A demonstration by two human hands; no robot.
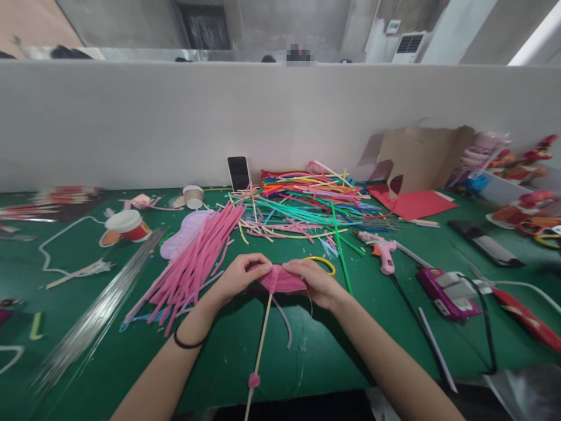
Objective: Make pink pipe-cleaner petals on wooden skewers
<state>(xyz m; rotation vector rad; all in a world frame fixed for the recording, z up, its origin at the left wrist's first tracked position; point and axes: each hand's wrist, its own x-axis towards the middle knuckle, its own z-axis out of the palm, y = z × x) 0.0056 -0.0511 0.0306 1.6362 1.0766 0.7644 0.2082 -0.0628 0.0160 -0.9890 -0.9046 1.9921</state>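
Note:
A pink fan-shaped piece (287, 282) made of bent pipe cleaners is held between both hands above the green table. My left hand (245, 275) pinches its left upper edge, and my right hand (313, 279) grips the right side, fingers partly hidden beneath. From the piece a thin wooden stick (264, 330) runs down towards me, with a small pink ball (254, 380) on it. A curved light purple strip (284, 321) hangs below the piece. Just behind my right hand are yellow scissor handles or a yellow loop (326, 263); which one I cannot make out.
Pink pipe cleaners (197, 251) and silver wires (100, 310) lie left. Multicoloured pipe cleaners (307, 204) pile up behind, near a phone (239, 173). On the right are a pink glue gun (384, 252), a purple power strip (442, 295) and red paper (414, 203). A paper cup (131, 227) stands left.

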